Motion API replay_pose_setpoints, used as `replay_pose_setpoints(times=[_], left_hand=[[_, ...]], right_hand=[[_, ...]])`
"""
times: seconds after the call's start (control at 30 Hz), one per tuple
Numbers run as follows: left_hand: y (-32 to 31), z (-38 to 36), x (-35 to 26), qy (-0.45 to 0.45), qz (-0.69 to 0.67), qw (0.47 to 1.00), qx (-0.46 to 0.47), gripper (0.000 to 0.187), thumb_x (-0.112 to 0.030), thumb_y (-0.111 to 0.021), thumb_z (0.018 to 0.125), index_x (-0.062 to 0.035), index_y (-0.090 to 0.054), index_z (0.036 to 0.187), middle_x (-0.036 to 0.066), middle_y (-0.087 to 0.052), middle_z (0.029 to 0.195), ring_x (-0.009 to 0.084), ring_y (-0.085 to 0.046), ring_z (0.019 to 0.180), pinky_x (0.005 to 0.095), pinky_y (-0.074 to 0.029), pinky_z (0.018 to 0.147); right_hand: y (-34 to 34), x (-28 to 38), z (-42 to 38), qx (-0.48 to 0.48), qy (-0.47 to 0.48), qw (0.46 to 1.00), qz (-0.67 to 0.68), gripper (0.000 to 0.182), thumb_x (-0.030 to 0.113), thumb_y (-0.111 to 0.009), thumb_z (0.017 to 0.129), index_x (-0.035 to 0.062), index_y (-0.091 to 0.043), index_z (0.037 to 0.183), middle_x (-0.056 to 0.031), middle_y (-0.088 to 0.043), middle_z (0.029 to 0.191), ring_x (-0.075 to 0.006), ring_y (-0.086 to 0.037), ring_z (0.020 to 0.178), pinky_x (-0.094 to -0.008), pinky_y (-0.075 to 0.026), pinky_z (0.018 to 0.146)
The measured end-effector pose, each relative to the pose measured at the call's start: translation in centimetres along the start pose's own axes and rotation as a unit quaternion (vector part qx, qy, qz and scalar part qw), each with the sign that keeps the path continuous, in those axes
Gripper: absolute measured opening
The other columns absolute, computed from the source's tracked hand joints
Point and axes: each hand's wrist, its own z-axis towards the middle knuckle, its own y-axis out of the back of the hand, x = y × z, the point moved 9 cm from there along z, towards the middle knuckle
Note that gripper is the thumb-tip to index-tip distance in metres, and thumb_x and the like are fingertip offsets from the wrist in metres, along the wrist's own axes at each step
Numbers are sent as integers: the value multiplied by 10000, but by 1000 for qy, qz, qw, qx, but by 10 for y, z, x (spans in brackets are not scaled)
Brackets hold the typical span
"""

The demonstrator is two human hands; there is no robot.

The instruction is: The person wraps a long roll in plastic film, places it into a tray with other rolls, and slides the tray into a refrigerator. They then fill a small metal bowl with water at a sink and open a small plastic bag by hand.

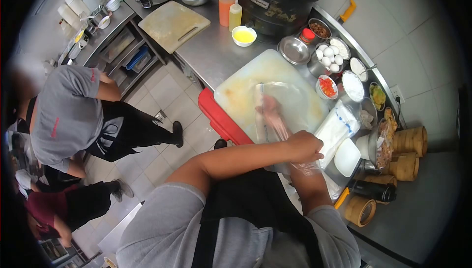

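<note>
My left hand (305, 147) is closed on the gathered mouth of a clear plastic bag (287, 91), at my right forearm. My right hand (270, 113) is inside that bag, over a white cutting board (246, 78) with yellowish stains. Seen through the plastic, its fingers are blurred, so their position cannot be made out. A white plastic-wrapped pack (337, 128) lies just beyond my left hand, with a white rounded dish (347, 158) beside it.
Ingredient bowls line the wall, including white eggs (329, 56) and sliced red pepper (326, 87). A black soup warmer (275, 5) and squeeze bottles (227, 2) stand behind. Bamboo steamers (410, 140) are at right. A red-edged board (221, 118) juts out. Two people (69, 110) are at left.
</note>
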Motion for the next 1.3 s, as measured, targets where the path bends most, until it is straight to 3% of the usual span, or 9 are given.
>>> replay_pose_setpoints(times=[0.3,0.43,0.5,0.6,0.7,0.93,1.03,1.2,1.3], left_hand=[[16,-22,-34,-87,-6,993,-78,327,-363,-706,799,-63,-600,878,127,-626,870,313,-595,851,429,-434,829],[28,-30,-40,-36,112,984,-131,388,-351,-721,779,-37,-584,960,142,-616,925,315,-603,884,432,-449,827],[23,-29,-27,49,157,981,-101,334,-281,-679,814,-18,-572,991,145,-623,888,323,-621,860,437,-478,789],[8,-22,-4,80,158,982,-65,223,-167,-613,835,-8,-567,985,161,-619,848,345,-627,795,442,-499,734],[10,-22,-14,-6,70,992,-104,156,-84,-552,829,-8,-558,966,175,-620,834,366,-628,761,443,-504,715],[10,-11,-21,-10,-40,996,-85,166,-113,-576,841,-19,-541,974,177,-624,919,382,-616,924,441,-492,768],[18,-14,-20,-42,-60,994,-77,301,-176,-672,815,-30,-558,1053,167,-610,1003,346,-598,993,407,-491,819],[123,-13,88,51,-113,951,-282,461,-218,-784,766,-41,-587,1143,94,-611,1087,206,-583,999,325,-471,898],[173,-11,173,171,-92,952,-237,677,-381,-808,737,-15,-542,1241,122,-604,1159,240,-580,1063,337,-464,936]], right_hand=[[9,-27,5,-71,-175,961,204,424,163,-741,752,47,-624,1143,-110,-684,1029,-223,-649,921,-354,-515,799],[-7,-30,21,-48,-92,979,176,375,186,-710,828,42,-629,1164,-70,-670,1036,-159,-621,879,-312,-516,740],[-7,-29,22,-56,-101,984,136,358,277,-693,787,53,-663,1064,-136,-702,972,-255,-664,923,-362,-513,797],[-5,-23,18,-54,-91,985,139,356,304,-671,797,64,-661,1060,-135,-697,991,-270,-662,909,-371,-515,784],[-9,-20,19,-14,-98,995,33,355,318,-649,819,61,-655,1064,-154,-676,1057,-298,-642,971,-399,-498,840],[-13,-24,19,-40,-78,996,19,401,324,-660,833,42,-620,1114,-151,-655,1041,-281,-616,978,-431,-468,871],[-16,-22,16,35,-86,994,50,436,305,-605,881,73,-544,1245,-156,-596,1208,-334,-547,1129,-452,-438,949],[25,-1,-40,36,-40,957,286,424,229,-549,934,81,-475,1324,-95,-537,1313,-261,-495,1220,-402,-423,1001],[33,-17,-102,42,-49,913,403,426,184,-515,966,85,-434,1372,-58,-501,1376,-217,-463,1275,-371,-415,1032]])
